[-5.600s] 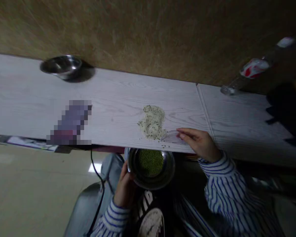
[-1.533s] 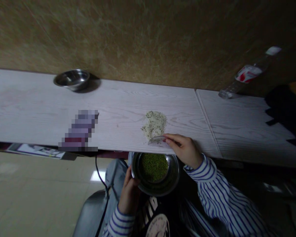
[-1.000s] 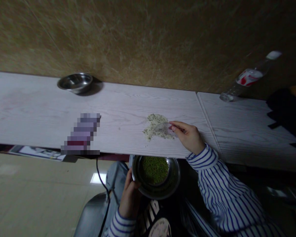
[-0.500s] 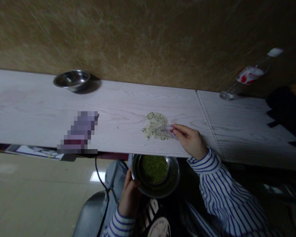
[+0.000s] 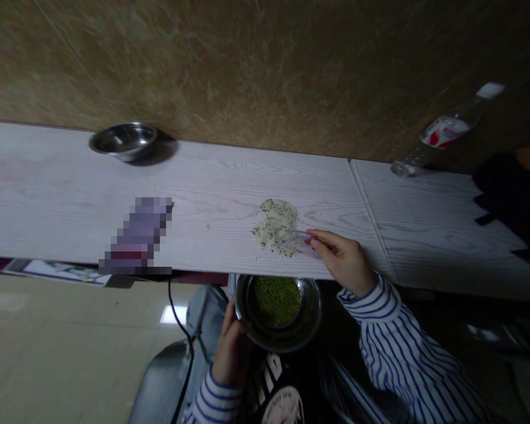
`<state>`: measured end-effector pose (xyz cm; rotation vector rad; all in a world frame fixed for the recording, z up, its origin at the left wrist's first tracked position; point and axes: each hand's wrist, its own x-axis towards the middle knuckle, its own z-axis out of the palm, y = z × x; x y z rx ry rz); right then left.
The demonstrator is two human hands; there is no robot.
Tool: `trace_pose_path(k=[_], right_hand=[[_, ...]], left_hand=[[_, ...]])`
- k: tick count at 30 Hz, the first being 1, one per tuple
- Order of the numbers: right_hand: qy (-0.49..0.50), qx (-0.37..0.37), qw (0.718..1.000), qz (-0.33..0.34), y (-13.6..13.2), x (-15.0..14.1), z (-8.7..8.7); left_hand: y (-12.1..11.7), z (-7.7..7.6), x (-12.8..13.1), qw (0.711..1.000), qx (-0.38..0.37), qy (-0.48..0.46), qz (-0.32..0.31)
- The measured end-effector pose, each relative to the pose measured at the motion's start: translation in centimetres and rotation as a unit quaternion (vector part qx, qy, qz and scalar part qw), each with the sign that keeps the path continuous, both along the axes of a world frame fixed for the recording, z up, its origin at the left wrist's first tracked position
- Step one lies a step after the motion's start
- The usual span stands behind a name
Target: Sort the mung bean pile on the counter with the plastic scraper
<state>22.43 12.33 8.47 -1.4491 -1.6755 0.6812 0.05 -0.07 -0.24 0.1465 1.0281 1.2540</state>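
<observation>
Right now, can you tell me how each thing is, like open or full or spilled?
Left hand: gripping the near bowl's side
Right hand: pinching the clear plastic piece
Near bowl: open, partly filled
Green beans: loose inside it
Clear plastic piece: held at the pile's edge
Pile: white grains and green bits, spread loose
Far bowl: upright, uncovered
Bottle: standing, capped

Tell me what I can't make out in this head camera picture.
All in the head view:
Left hand: some fingers hidden behind the near bowl.
Purple item: detail masked by pixel blocks.
Bottle label: lettering too small and blurred.
Dark item: cut off by the right edge.
</observation>
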Motion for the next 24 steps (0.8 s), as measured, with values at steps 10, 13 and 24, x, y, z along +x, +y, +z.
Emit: trace_pose_path(k=[10, 13, 24], right_hand=[[-0.028, -0.006, 0.998, -0.059, -2.2, 2.1, 1.3], [-0.029, -0.008, 0.998, -0.054, -2.4, 2.0, 1.2], [-0.025, -0.01, 0.999, -0.039, -2.5, 1.5, 1.6]], left_hand=[[0.0, 0.2, 0.1, 1.0, 0.013, -0.009, -0.002], [0.0, 0.4, 0.1, 1.0, 0.02, -0.009, -0.002], [0.1, 1.0, 0.2, 1.0, 0.017, -0.003, 0.011]])
